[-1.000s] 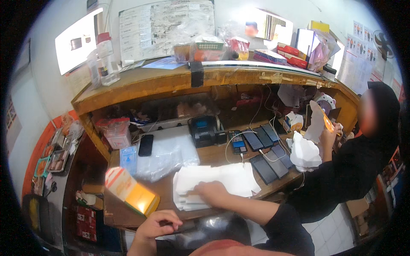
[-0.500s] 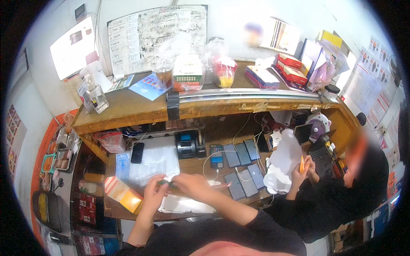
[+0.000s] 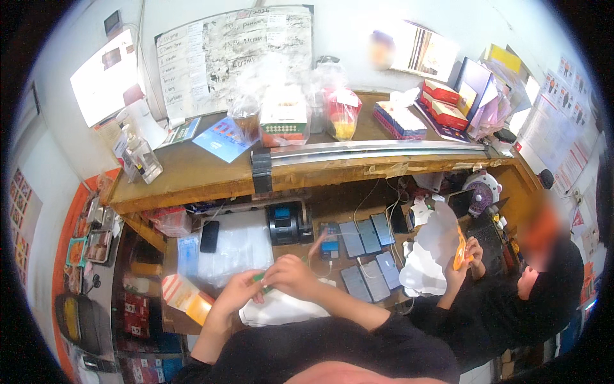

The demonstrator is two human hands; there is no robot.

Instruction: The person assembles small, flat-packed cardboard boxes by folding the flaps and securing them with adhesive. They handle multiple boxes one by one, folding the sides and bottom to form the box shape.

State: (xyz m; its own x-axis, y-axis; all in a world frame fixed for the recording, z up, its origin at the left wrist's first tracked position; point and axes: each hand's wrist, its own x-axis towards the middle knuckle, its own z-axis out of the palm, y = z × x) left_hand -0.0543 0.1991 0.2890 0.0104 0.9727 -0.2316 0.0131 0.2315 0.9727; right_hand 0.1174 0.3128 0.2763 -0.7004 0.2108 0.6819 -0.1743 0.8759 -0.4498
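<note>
My left hand (image 3: 236, 293) and my right hand (image 3: 292, 277) are close together over the front edge of the desk. Between their fingers is a small green object (image 3: 258, 277), mostly covered, so its kind does not show. Both hands have closed fingers on it. White paper sheets (image 3: 281, 310) lie just below and to the right of my hands. Left of my left hand stands an orange and white striped carton (image 3: 188, 298). Behind the hands, clear plastic sheets or bags (image 3: 233, 253) are spread on the desk, with a black phone (image 3: 209, 236) on them.
Several phones (image 3: 364, 285) with white cables lie right of centre, beside a black printer-like device (image 3: 287, 223). At right, a co-worker's hand (image 3: 455, 276) holds orange-handled scissors (image 3: 460, 251) by a large white paper piece (image 3: 425, 265). A wooden shelf (image 3: 211, 187) overhangs the desk.
My hands have shifted slightly right, still together on the green object. My right hand has turned a little. The co-worker's scissors have turned and show more of their orange handle.
</note>
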